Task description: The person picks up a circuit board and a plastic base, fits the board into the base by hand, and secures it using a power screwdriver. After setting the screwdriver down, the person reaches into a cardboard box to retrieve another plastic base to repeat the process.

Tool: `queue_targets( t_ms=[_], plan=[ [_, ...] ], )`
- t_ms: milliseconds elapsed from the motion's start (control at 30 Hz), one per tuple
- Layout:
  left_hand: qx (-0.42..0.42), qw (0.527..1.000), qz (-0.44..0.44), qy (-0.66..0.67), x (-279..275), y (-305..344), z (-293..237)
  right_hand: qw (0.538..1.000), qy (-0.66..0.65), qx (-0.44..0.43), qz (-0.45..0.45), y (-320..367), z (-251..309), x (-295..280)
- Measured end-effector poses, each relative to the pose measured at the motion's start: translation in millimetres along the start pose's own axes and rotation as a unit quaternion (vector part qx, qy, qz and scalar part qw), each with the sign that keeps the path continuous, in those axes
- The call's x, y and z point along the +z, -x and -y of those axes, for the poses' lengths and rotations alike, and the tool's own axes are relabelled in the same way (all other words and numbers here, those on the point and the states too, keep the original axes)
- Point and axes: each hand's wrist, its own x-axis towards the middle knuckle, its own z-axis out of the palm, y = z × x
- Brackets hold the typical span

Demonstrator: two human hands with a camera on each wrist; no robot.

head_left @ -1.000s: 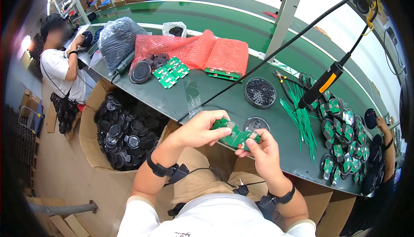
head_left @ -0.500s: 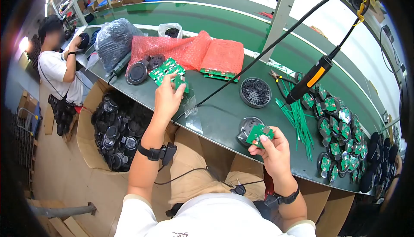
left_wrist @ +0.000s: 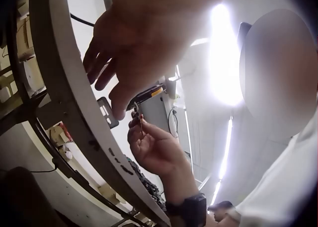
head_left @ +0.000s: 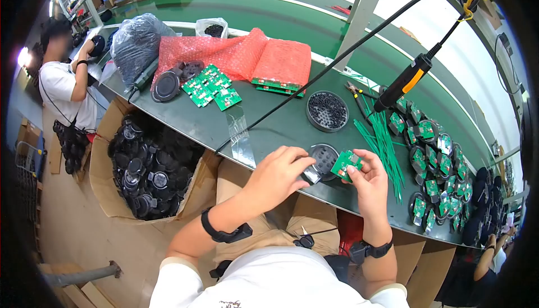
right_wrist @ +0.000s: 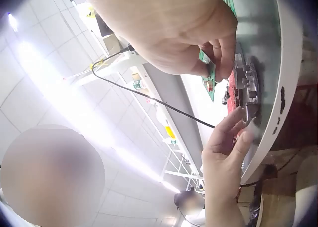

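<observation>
A black round housing (head_left: pixel 324 161) lies near the table's front edge, with a silvery clip part on its left side. My left hand (head_left: pixel 275 179) grips that clip part between thumb and fingers; in the right wrist view the left hand (right_wrist: pixel 226 160) is at the lower end of the housing (right_wrist: pixel 247 83). Just right of the housing, my right hand (head_left: pixel 371 187) pinches a small green circuit board (head_left: pixel 345 165) between thumb and fingers. A loose green board (head_left: pixel 227 99) lies beside a larger board panel (head_left: pixel 203 83) at the back left.
Behind are a dish of small black parts (head_left: pixel 327 110), red bubble wrap (head_left: pixel 283 61), pliers (head_left: pixel 356 92) and green strips (head_left: pixel 387 151). A tool (head_left: pixel 403 83) hangs above. Housings with boards (head_left: pixel 432 187) pile up right; a carton (head_left: pixel 106 182) of black housings stands left.
My left hand has come back from the board panel to the housing, leaving a small board on the table. My right hand still pinches its board, now slightly farther right.
</observation>
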Motion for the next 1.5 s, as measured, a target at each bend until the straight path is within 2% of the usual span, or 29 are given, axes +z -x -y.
queue_targets(
  t_ms=[100,167,300,367,400,467,567,600,633,667,700,767,900,967,1067,1133,1200,1233,1267,1300,1367,1433,1500],
  plan=[
    [0.0,0.999,0.039,-0.022,15.3,4.4,-2.6,1.0,0.005,-0.006,-0.006,1.4,1.0,-0.9],
    [-0.029,0.997,0.06,-0.031,19.7,8.8,-7.4,1.0,0.006,-0.005,-0.007,2.4,0.2,-4.4],
    [-0.045,0.999,0.03,0.005,16.9,11.4,-21.3,0.999,0.027,-0.003,0.026,2.9,-1.7,-5.1],
    [-0.074,0.993,-0.051,0.078,13.4,6.4,-28.0,0.999,0.033,-0.009,0.04,4.9,-4.4,-0.5],
    [-0.076,0.993,-0.051,0.077,11.6,5.1,-31.3,0.997,0.051,-0.032,0.053,7.1,-7.4,0.8],
    [-0.144,0.95,0.0,0.278,8.8,3.5,-35.4,0.988,0.113,-0.069,0.074,11.2,-8.4,3.8],
    [-0.159,0.941,-0.01,0.298,15.1,8.2,-29.3,0.979,0.146,-0.116,0.084,12.7,-4.3,12.0],
    [-0.159,0.941,-0.01,0.299,18.9,9.9,-27.1,0.99,0.092,-0.09,0.052,12.6,-3.8,17.0],
    [-0.215,0.889,-0.027,0.403,23.3,12.0,-25.2,0.99,0.092,-0.089,0.051,11.8,-3.5,16.4],
    [-0.268,0.822,-0.043,0.501,26.1,13.4,-24.7,0.996,0.047,-0.05,0.059,11.1,-3.4,15.2],
    [-0.27,0.821,-0.043,0.502,26.9,12.9,-27.3,0.998,0.003,-0.011,0.067,11.0,-3.3,13.1],
    [-0.276,0.778,-0.07,0.561,24.7,9.6,-34.3,0.995,0.004,0.013,0.094,9.9,-4.6,8.0],
    [-0.263,0.802,-0.053,0.533,20.3,5.7,-34.8,0.993,0.01,0.042,0.108,6.6,5.8,6.7],
    [-0.264,0.83,-0.029,0.49,23.2,6.6,-29.3,0.991,0.011,0.057,0.117,6.2,7.6,8.2],
    [-0.299,0.804,-0.026,0.513,23.6,6.6,-30.5,0.993,-0.027,0.02,0.111,6.0,6.0,15.5],
    [-0.308,0.813,0.004,0.494,16.4,5.1,-32.7,0.997,0.02,-0.021,0.076,4.2,3.3,18.4],
    [-0.317,0.821,0.034,0.474,10.1,5.6,-28.7,0.997,0.038,-0.02,0.066,-6.0,-1.3,9.6],
    [-0.234,0.92,0.01,0.315,7.5,6.9,-23.8,0.997,0.056,-0.02,0.056,-13.1,-4.0,3.5],
    [-0.14,0.98,-0.015,0.143,7.2,7.5,-20.1,0.996,0.067,-0.022,0.05,-20.1,-6.7,-2.0],
    [-0.138,0.98,-0.014,0.143,9.8,7.6,-16.6,0.996,0.066,-0.023,0.049,-25.6,-7.4,-3.8],
    [-0.055,0.996,-0.027,0.059,15.4,10.4,-10.5,0.99,0.127,0.016,0.054,-32.7,-8.5,-4.7],
    [-0.056,0.997,-0.013,0.048,19.1,11.0,-11.4,0.991,0.13,0.012,0.044,-33.6,-9.7,2.6],
    [-0.057,0.998,0.001,0.036,22.8,11.1,-10.8,0.972,0.226,0.013,0.061,-32.6,-7.2,7.4]
  ],
)
